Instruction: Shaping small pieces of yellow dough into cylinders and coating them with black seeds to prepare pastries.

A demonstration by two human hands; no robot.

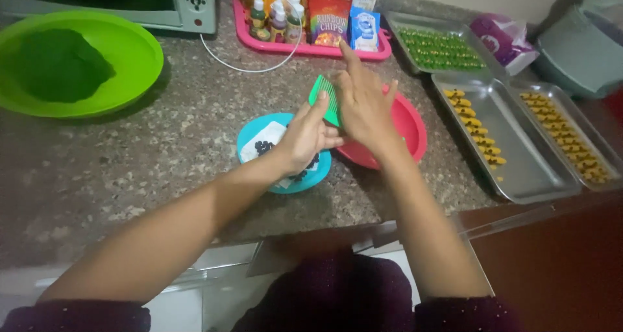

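Your left hand (304, 137) fingers pinch one green comb (326, 99); your right hand (363, 105) presses it, fingers together, above two small bowls, beside three trays.

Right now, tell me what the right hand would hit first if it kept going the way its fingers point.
The right hand points away from the body, up the counter. First in that line is probably the pink tray of bottles and packets, though depth is hard to judge.
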